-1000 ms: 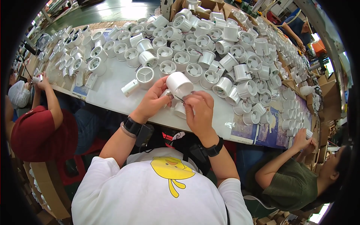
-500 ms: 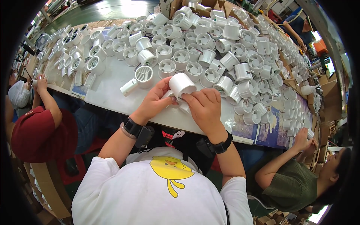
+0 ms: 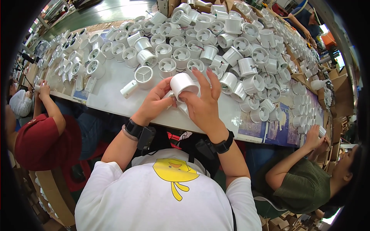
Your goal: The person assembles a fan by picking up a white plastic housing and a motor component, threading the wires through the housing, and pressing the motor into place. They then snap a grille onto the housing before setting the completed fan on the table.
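My left hand (image 3: 156, 101) grips a white plastic cylindrical housing (image 3: 183, 81) above the near table edge, its open mouth tilted toward me. A narrow white part of it shows by the left thumb. My right hand (image 3: 205, 106) has its thumb at the housing's mouth, the tip partly hidden inside. The other right fingers stretch upward and apart beside the housing. Left of my hands, a white housing with a slatted grille (image 3: 144, 74) and a short side tube (image 3: 129, 89) lies on the white table (image 3: 111, 101).
A large heap of white fan housings (image 3: 235, 57) covers the far and right side. More housings (image 3: 94, 67) stand at left. A co-worker in a red shirt (image 3: 40, 138) sits at left, another in a green shirt (image 3: 304, 184) at right, holding a white part.
My right fingers have opened from a pinch at the housing's rim and now point upward, with the thumb at its mouth. The left hand keeps its hold. The whole view has shifted slightly.
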`<act>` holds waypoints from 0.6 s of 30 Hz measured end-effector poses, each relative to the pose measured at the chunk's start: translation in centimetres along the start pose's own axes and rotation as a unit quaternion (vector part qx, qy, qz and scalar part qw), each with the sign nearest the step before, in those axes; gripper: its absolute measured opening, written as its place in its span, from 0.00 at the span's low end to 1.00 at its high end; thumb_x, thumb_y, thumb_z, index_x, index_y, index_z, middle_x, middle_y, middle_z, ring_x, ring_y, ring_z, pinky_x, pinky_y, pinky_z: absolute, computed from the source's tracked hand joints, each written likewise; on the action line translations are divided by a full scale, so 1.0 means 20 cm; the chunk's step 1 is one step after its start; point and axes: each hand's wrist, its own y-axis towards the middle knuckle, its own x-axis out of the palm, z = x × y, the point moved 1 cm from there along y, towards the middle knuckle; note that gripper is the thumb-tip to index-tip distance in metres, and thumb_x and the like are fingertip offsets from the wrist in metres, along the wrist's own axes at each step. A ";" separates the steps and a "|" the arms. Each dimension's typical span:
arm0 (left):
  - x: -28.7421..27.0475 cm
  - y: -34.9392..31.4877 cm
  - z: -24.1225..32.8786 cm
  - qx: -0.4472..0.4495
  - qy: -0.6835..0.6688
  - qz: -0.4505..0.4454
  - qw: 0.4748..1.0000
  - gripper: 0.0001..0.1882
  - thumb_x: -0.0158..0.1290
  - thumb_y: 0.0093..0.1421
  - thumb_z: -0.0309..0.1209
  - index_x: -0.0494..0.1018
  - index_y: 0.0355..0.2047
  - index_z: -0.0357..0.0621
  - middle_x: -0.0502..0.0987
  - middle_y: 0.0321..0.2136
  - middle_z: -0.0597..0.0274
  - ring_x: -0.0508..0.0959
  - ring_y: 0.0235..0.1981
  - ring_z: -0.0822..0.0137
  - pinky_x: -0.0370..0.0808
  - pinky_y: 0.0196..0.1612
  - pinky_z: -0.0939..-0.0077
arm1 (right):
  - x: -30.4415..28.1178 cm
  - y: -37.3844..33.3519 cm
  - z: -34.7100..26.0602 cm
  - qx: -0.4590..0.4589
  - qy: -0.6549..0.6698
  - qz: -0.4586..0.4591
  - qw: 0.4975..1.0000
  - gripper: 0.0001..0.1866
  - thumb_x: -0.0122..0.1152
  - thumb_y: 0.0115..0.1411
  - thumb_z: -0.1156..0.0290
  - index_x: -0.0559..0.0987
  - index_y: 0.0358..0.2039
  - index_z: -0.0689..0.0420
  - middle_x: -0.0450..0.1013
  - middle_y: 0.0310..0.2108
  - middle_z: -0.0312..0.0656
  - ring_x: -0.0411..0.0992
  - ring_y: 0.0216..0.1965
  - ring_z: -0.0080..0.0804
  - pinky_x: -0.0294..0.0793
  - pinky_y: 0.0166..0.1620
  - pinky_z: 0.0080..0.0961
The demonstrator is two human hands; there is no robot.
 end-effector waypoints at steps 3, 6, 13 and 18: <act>0.00 0.01 0.00 -0.003 -0.005 0.001 1.000 0.35 0.48 0.56 0.18 0.53 0.65 0.42 0.69 0.51 0.59 0.73 0.45 0.71 0.74 0.41 0.76 | -0.01 0.02 0.03 0.004 0.049 -0.028 0.998 0.07 0.67 0.46 0.76 0.83 0.28 0.50 0.62 0.61 0.43 0.49 0.65 0.52 0.52 0.64 0.42; 0.00 0.02 0.00 -0.006 -0.028 0.000 1.000 0.34 0.48 0.56 0.18 0.55 0.64 0.41 0.69 0.51 0.60 0.72 0.46 0.71 0.75 0.41 0.76 | 0.01 0.01 0.04 0.007 0.076 -0.040 0.996 0.06 0.66 0.47 0.76 0.83 0.28 0.52 0.62 0.61 0.44 0.49 0.66 0.53 0.52 0.64 0.43; 0.03 0.03 0.02 -0.017 -0.075 0.037 0.996 0.29 0.50 0.57 0.21 0.58 0.60 0.40 0.69 0.50 0.62 0.71 0.48 0.72 0.75 0.41 0.79 | 0.05 -0.06 0.02 0.025 0.096 -0.048 0.994 0.08 0.64 0.51 0.75 0.83 0.34 0.56 0.58 0.64 0.49 0.47 0.67 0.56 0.48 0.65 0.46; 0.04 0.04 0.02 -0.008 -0.078 0.057 0.995 0.28 0.51 0.58 0.22 0.58 0.59 0.40 0.69 0.50 0.63 0.72 0.46 0.74 0.75 0.40 0.79 | 0.04 -0.07 0.00 0.025 0.085 -0.074 0.993 0.14 0.64 0.52 0.73 0.82 0.41 0.59 0.50 0.67 0.55 0.43 0.68 0.60 0.43 0.66 0.48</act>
